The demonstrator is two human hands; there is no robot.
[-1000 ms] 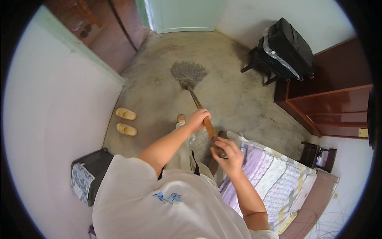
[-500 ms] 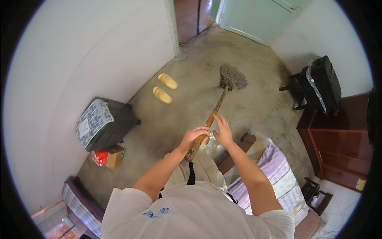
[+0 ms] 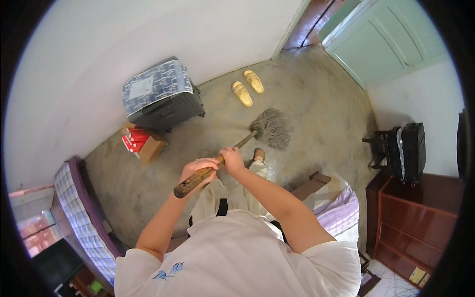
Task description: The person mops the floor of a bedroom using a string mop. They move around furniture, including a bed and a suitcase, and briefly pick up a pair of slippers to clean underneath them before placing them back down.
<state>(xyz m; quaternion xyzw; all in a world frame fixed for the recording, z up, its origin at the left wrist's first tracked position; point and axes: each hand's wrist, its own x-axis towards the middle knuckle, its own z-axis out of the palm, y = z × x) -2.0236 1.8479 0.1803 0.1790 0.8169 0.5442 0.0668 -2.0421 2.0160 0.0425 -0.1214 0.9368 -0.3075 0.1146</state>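
A mop with a worn wooden handle (image 3: 195,181) slants across in front of me, its top end toward my lower left. Its grey string head (image 3: 271,129) lies spread on the concrete floor ahead, just below a pair of yellow slippers (image 3: 248,88). My left hand (image 3: 199,170) is wrapped round the handle near its top end. Farther down the same handle, my right hand (image 3: 231,160) is closed on it, close beside the left. One brown shoe (image 3: 259,155) of mine shows under the handle.
A dark grey suitcase (image 3: 166,110) stands by the left wall, next to an open carton (image 3: 151,148) with red packages. At the right are a black suitcase (image 3: 411,151) on a stand and a reddish-brown cabinet (image 3: 415,218). A bed with purple bedding (image 3: 341,213) is near my right; a green door (image 3: 386,47) stands beyond.
My view has turned left. The mop head has come closer, and the handle's top end has swung to the left. My right hand, loosely against the handle before, is now closed round it.
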